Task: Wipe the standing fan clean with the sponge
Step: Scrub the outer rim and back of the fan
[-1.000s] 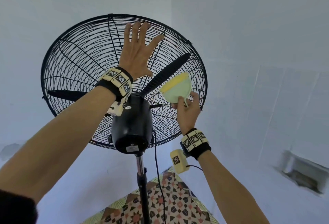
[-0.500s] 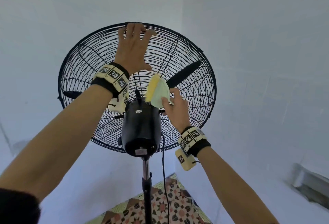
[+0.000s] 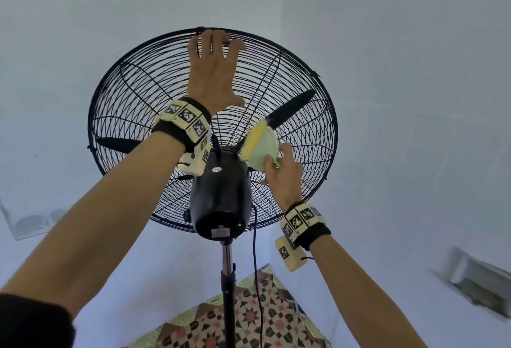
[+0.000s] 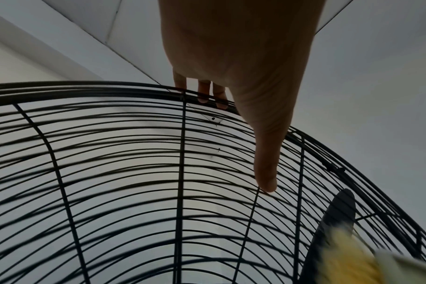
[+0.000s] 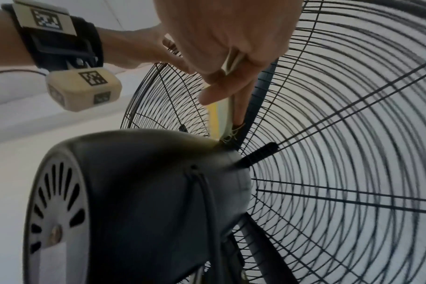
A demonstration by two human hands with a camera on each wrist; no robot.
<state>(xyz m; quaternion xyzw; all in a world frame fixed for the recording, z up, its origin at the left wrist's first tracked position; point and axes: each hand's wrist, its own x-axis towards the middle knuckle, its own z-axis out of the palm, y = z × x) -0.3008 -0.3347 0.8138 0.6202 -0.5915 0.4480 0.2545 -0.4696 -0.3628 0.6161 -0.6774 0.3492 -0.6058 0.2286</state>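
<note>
The black standing fan's wire cage (image 3: 138,93) fills the middle of the head view, with its motor housing (image 3: 221,195) facing me. My left hand (image 3: 214,46) reaches to the top of the cage; its fingers (image 4: 204,94) hook over the rim and the thumb (image 4: 268,178) lies on the wires. My right hand (image 3: 279,162) pinches a yellow and pale green sponge (image 3: 260,146). The sponge is against the back of the cage just right of the motor, over a black blade (image 3: 293,107). In the right wrist view the sponge (image 5: 219,119) hangs between thumb and fingers above the motor housing (image 5: 134,192).
The fan stands on a chrome and black pole (image 3: 228,278), and a black cord (image 3: 255,251) hangs beside it. A patterned mat (image 3: 249,325) covers the floor below. Pale walls meet in a corner behind the fan. A low wall opening (image 3: 478,284) sits at the right.
My left hand has moved up the cage from the upper wires to the top rim and hooked onto it. My right hand has carried the sponge from the right of the cage in toward the motor.
</note>
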